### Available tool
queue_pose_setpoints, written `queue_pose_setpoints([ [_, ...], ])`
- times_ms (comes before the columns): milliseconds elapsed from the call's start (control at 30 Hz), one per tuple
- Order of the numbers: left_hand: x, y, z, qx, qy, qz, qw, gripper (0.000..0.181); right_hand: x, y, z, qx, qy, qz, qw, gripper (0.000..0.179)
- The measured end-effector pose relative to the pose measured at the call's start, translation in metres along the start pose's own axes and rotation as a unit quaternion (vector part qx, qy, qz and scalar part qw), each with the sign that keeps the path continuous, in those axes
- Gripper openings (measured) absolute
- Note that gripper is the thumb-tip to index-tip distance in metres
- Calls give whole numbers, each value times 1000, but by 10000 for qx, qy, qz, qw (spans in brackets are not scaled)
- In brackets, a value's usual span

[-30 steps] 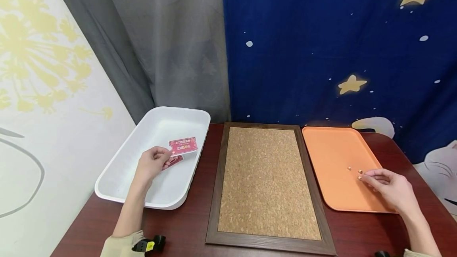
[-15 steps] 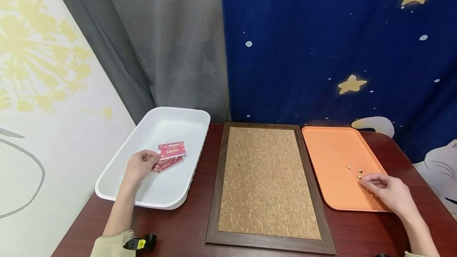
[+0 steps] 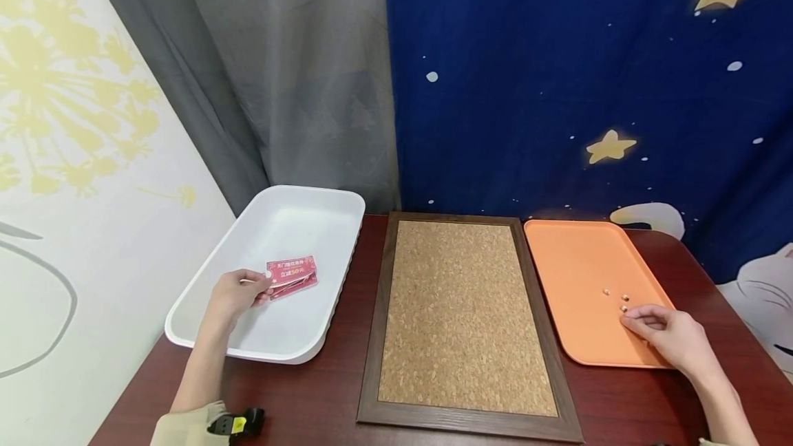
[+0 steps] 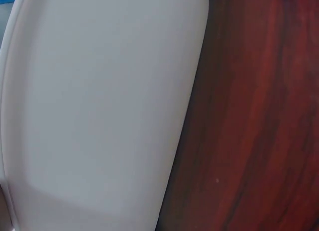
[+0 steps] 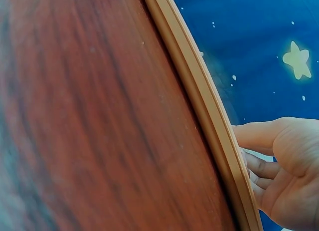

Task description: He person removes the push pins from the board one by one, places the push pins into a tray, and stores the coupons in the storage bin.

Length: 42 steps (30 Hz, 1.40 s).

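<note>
In the head view my left hand (image 3: 240, 294) pinches the left end of a red printed coupon (image 3: 290, 270), low inside the white plastic bin (image 3: 204, 294). Under its front edge more red coupons (image 3: 296, 286) show, partly covered. My right hand (image 3: 672, 336) is over the near right part of the orange tray (image 3: 579, 267), thumb and index fingertips close together. Right by those fingertips lie three small shiny gold-coloured pieces (image 3: 624, 299). I cannot tell whether the right fingertips hold one. In the right wrist view the tray rim hides the fingertips.
Between bin and tray lies a cork board (image 3: 464, 315) in a dark wooden frame (image 3: 458, 424). All stand on a reddish-brown table (image 3: 322, 391). Behind the table hang a grey curtain (image 3: 310, 74) and a blue starry one (image 3: 495, 88).
My left hand has moved left and down in the bin, bringing the pinched coupon down over the other coupons. The right hand has drawn back slightly from the gold-coloured pieces.
</note>
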State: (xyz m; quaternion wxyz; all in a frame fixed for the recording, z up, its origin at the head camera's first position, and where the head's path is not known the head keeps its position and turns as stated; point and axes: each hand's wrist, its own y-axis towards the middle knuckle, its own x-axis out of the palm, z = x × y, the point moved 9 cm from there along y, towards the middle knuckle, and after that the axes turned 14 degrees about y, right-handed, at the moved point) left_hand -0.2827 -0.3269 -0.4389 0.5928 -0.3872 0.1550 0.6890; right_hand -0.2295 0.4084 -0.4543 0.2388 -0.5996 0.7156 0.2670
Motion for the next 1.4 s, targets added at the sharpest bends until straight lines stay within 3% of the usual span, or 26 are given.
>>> queue_pose_setpoints([
  [333, 0, 3, -7, -140, 215, -44, 9997, 34, -1, -2, 2, -62, -19, 50, 10000, 28],
  [633, -6, 3, -8, -39, 419, 127, 9990, 30, -5, -5, 1, -85, 129, 116, 9998, 28],
  [900, -16, -1, -4, 218, 103, 407, 9989, 27, -8, -4, 3, 107, 444, 132, 9989, 30],
  [1200, -14, -2, 6, 414, 153, 313, 9985, 33, -12, -2, 2, 109, 544, 218, 9982, 32],
  [1400, -9, -9, 26, 928, 189, 201, 9953, 33, -12, -1, -2, 5, 794, 210, 9966, 36],
])
